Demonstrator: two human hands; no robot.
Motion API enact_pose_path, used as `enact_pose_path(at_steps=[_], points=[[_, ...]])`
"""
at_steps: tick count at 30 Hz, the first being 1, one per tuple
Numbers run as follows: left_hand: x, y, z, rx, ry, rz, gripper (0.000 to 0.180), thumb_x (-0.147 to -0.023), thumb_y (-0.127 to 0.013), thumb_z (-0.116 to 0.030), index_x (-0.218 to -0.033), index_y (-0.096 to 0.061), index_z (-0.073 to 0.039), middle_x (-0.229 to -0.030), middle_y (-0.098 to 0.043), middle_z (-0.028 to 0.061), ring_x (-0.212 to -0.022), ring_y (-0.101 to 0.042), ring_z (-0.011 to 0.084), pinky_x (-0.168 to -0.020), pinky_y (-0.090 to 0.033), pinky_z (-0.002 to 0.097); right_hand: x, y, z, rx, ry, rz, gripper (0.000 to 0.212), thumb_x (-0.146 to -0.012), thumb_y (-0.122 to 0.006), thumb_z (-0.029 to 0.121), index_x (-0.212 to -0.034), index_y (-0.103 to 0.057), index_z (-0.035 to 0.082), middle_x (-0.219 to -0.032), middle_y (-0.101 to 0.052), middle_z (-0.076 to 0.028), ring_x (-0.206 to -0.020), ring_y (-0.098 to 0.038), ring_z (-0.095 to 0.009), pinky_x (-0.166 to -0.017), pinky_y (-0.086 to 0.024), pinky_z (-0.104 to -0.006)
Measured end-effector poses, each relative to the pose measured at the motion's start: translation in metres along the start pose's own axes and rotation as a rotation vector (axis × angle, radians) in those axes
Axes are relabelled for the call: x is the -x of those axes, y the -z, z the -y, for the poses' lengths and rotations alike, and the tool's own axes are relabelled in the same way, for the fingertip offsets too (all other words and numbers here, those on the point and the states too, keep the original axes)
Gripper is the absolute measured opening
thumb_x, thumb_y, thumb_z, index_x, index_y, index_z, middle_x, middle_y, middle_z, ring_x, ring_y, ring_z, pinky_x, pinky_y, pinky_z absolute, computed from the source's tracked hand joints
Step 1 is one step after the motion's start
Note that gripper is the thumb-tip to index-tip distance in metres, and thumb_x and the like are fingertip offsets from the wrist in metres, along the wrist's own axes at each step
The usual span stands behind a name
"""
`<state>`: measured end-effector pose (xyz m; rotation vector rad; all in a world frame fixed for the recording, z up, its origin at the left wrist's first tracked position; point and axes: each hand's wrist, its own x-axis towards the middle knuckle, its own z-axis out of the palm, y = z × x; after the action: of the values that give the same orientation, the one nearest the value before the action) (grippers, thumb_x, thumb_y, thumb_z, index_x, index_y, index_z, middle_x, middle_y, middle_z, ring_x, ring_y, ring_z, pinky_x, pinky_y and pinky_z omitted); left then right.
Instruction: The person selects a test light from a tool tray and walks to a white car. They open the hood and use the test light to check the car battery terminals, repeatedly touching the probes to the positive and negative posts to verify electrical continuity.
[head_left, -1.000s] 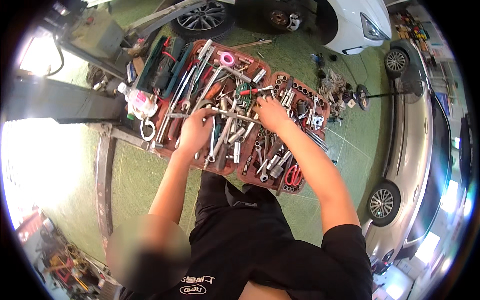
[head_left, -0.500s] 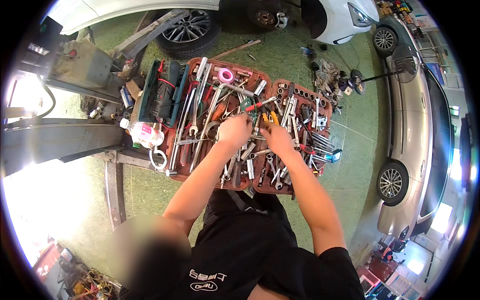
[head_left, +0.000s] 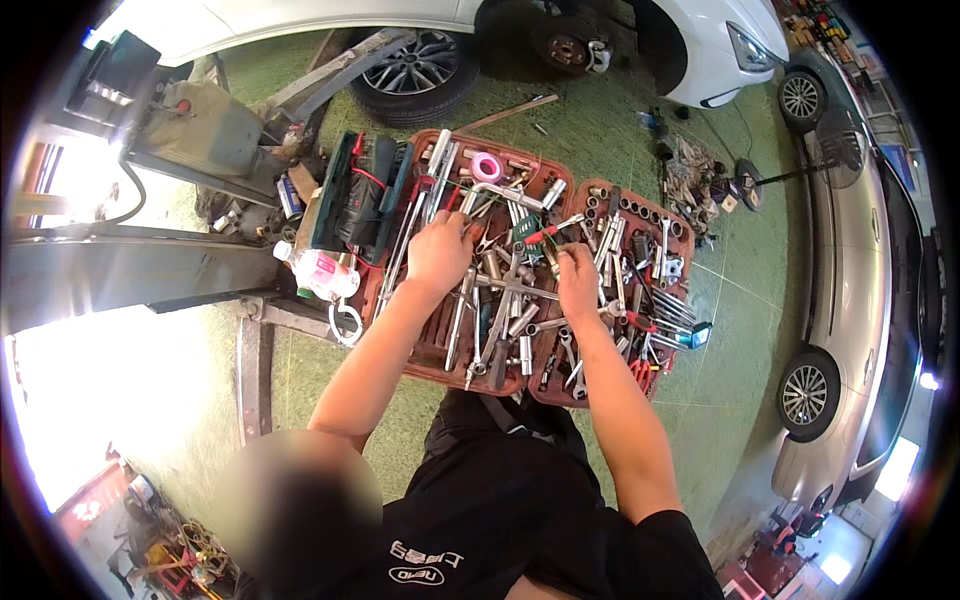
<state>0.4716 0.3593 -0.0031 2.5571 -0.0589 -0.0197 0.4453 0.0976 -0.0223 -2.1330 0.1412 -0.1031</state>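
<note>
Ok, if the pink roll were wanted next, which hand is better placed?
The left hand, probably: it is clearly nearer the pink roll. The right hand is farther off, beside the red-handled tool. Whether either holds anything is hard to tell.

White glare floods the left side, washing out the floor [head_left: 310,400] there until its detail vanishes. Smaller bright patches shine at the near right, past the tan car [head_left: 825,300]. Moderate light reaches the tools [head_left: 526,355], glinting off metal; deep shadow sits under the white car [head_left: 705,30]. Straight edges bend toward the black rim, and a round smudge [head_left: 298,520] blurs the near left.
</note>
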Motion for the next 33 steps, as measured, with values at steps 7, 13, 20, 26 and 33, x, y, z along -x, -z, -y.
enact_pose_path(at_steps=[7, 13, 20, 26, 33], points=[[0.025, 0.012, 0.028, 0.040, 0.230, 0.016, 0.033, -0.094, -0.066, -0.021, -0.126, -0.067, -0.011, -0.123, -0.067, 0.0148, -0.108, -0.069, 0.0388, -0.091, -0.055, 0.0492, -0.015, 0.030, 0.027, -0.628, -0.492, 0.172, 0.020, -0.106, -0.062, 0.024, -0.107, -0.061, 0.005, -0.070, -0.052, 0.003, -0.053, -0.039, -0.006, -0.050, -0.033, -0.0250], [0.063, 0.024, 0.044, 0.024, 0.346, 0.065, 0.034, -0.095, -0.069, -0.022, -0.125, -0.067, -0.007, -0.123, -0.068, 0.0167, -0.112, -0.068, 0.0390, -0.094, -0.054, 0.0488, -0.058, 0.096, 0.059, 0.294, -0.246, 0.520, 0.045, -0.097, -0.075, 0.028, -0.130, -0.069, -0.002, -0.110, -0.079, -0.019, -0.096, -0.077, -0.027, -0.087, -0.058, -0.0398], [0.064, 0.022, 0.042, 0.023, 0.328, 0.098, 0.042, -0.093, -0.074, -0.023, -0.130, -0.061, -0.009, -0.127, -0.068, 0.0151, -0.115, -0.068, 0.0391, -0.094, -0.055, 0.0508, -0.094, 0.091, 0.074, -0.381, -0.606, 0.481, 0.032, -0.103, -0.064, 0.010, -0.131, -0.062, -0.005, -0.102, -0.071, -0.008, -0.080, -0.067, -0.015, -0.067, -0.052, -0.0301], [0.064, 0.019, 0.025, -0.006, 0.231, -0.029, 0.043, -0.092, -0.073, -0.020, -0.132, -0.061, -0.007, -0.126, -0.065, 0.0178, -0.120, -0.063, 0.0384, -0.099, -0.053, 0.0497, -0.074, 0.097, 0.081, -0.473, -0.425, 0.743, 0.039, -0.108, -0.060, 0.013, -0.145, -0.056, 0.002, -0.125, -0.073, -0.014, -0.116, -0.070, -0.023, -0.100, -0.056, -0.0369], [0.047, -0.027, -0.071, 0.240, -0.124, 0.353, 0.018, -0.095, -0.067, -0.016, -0.107, -0.075, -0.006, -0.106, -0.074, 0.0140, -0.105, -0.069, 0.0358, -0.093, -0.056, 0.0481, -0.023, 0.112, -0.012, 0.468, -0.140, 0.287, 0.031, -0.098, -0.066, 0.011, -0.126, -0.069, -0.001, -0.124, -0.072, -0.024, -0.116, -0.070, -0.039, -0.102, -0.055, -0.0450]])
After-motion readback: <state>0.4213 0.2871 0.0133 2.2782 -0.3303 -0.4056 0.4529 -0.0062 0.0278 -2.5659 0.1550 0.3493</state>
